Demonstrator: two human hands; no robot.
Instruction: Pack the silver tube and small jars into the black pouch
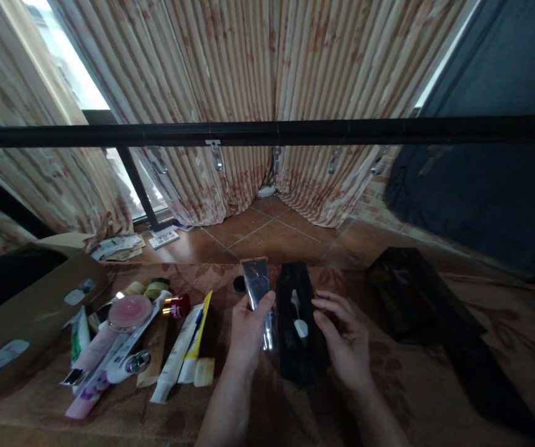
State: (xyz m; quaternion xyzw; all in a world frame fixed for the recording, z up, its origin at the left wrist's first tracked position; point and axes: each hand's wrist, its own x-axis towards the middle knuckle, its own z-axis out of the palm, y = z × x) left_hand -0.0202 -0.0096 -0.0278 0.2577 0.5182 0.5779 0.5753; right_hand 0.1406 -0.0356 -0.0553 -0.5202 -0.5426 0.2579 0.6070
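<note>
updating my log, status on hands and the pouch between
Left hand holds silver tube; right hand at black pouch. White object showing mid-pouch. No obstruction seen.

A head-worn camera looks forward and down from above and behind the fingers (331,305) — near enough that both forearms (230,397) enter at the bottom edge. Beyond the fingers, it reaches tiled floor (260,231) and curtains (230,74).

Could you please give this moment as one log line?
left hand: holding silver tube | right hand: at black pouch edge | pouch: white item showing | nearby: tubes, red jar
</note>
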